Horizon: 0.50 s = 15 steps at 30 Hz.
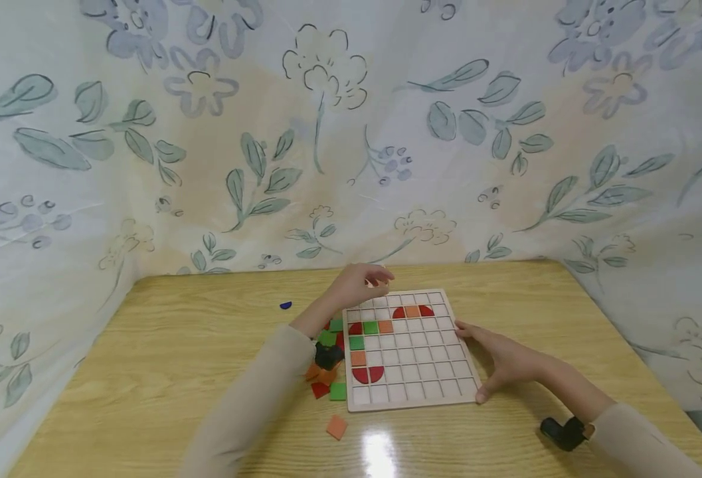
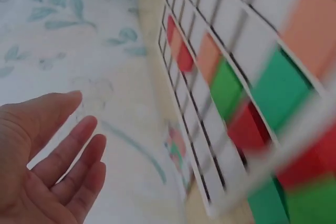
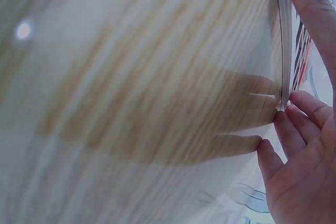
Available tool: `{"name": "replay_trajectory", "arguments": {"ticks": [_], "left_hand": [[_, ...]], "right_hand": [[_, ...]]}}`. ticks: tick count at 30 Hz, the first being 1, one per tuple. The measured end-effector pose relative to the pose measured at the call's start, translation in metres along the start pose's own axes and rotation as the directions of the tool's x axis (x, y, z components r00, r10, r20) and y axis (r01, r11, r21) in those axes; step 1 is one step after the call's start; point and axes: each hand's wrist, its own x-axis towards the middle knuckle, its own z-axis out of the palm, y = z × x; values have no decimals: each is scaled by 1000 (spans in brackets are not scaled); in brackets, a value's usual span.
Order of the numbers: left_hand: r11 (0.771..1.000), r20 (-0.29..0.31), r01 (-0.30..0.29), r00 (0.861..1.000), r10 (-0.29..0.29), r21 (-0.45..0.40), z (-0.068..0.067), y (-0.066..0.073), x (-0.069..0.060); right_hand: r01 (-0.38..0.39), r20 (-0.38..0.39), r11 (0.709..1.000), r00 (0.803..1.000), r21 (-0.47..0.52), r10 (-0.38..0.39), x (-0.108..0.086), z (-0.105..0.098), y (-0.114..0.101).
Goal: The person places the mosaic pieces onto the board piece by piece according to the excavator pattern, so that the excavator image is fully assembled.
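Note:
A pale gridded board point(image 1: 422, 358) lies on the table with red, green and orange pieces in some of its squares. Over its far left corner hovers my left hand point(image 1: 359, 284), fingers loosely bent and apart from the thumb. In the left wrist view that hand point(image 2: 52, 156) holds nothing. Behind the board a small patterned card point(image 2: 178, 153) shows, mostly hidden by the hand in the head view. My right hand point(image 1: 509, 358) rests at the board's right edge, thumb near the close corner. Its fingertips touch the rim point(image 3: 283, 40) in the right wrist view.
Loose red, green and orange pieces point(image 1: 327, 375) lie heaped along the board's left side, partly behind the left wrist. One orange square point(image 1: 337, 426) sits nearer the front. A dark blue half-round piece point(image 1: 285, 305) lies farther left. Floral cloth point(image 1: 327, 133) hangs behind the table.

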Motion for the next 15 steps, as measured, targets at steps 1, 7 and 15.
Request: {"name": "replay_trajectory", "arguments": {"ticks": [1,7,15], "left_hand": [[1000,-3,19,1000,-19,-1,-5,-4,-6],[992,-27,105,994,-103,65,-26,-33,-42],[986,-28,151,988,-149,78,-31,-63,-70]], "right_hand": [[2,-2,1000,1000,0,-2,0,1,0],[8,-4,1000,1000,6,-8,0,2,1],[-32,13,999,999,15,32,0,0,3]]}}
